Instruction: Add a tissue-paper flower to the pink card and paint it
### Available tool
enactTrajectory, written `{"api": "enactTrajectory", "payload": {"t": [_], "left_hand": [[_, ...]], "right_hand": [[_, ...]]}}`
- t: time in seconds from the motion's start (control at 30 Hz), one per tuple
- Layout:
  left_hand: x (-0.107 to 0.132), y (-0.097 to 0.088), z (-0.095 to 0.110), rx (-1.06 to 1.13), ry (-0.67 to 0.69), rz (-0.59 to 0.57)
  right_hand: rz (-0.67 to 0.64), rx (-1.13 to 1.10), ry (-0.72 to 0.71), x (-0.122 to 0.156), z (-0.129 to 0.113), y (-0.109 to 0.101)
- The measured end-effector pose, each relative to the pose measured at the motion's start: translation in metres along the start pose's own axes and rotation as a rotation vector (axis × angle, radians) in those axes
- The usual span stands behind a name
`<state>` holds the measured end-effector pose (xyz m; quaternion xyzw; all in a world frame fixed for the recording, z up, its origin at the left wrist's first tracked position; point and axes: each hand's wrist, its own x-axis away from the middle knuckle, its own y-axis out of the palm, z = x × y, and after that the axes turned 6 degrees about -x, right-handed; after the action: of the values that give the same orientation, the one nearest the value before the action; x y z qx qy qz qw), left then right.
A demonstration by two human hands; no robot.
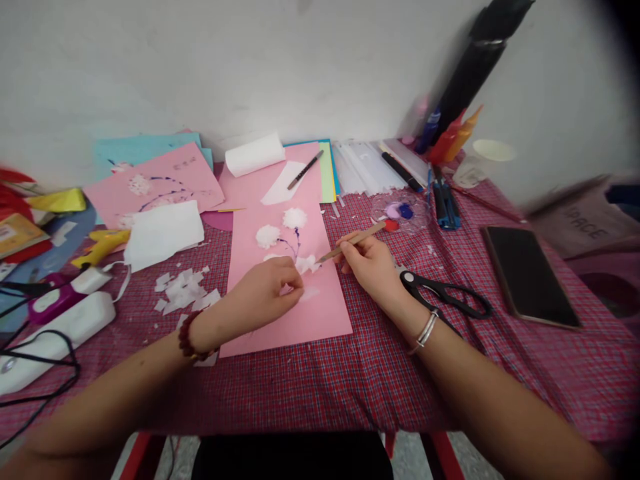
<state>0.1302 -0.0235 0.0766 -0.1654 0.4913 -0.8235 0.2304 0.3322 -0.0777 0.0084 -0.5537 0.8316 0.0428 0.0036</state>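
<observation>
Fingers of the right hand [373, 267] are clamped round a thin wooden stick [353, 242], its tip touching a white paper tuft [307, 265] on the pink sheet [310, 313], just beside the left hand [267, 290], whose fingertips are bunched together on that sheet. Black scissors [445, 293] lie by the right wrist, and white scraps [183, 290] lie left of the sheet. A clear palette [420, 207] behind the stick holds purple, blue and red paint [405, 211].

Fig. 1 | Legible text: "SPACE", first letter blurred | Carrier: grey bag [585, 220] | Position: far right of worktop [350, 387]
</observation>
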Motion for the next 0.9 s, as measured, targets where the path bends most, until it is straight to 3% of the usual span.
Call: {"api": "enactTrajectory", "payload": {"t": [0.17, 0.4, 0.73, 0.9], "left_hand": [[-0.022, 0.015, 0.011, -0.026, 0.011, 0.033], [-0.050, 0.026, -0.002, -0.231, -0.048, 0.073], [-0.051, 0.021, 0.000, -0.242, -0.048, 0.056], [-0.026, 0.002, -0.007, -0.166, -0.054, 0.229]], "right_hand": [[0.020, -0.024, 0.015, 0.000, -0.006, -0.003], [0.083, 0.011, -0.018, 0.004, -0.028, -0.017], [-0.013, 0.230, -0.064, 0.006, -0.004, -0.010], [-0.017, 0.242, -0.058, 0.006, -0.003, -0.011]]}}
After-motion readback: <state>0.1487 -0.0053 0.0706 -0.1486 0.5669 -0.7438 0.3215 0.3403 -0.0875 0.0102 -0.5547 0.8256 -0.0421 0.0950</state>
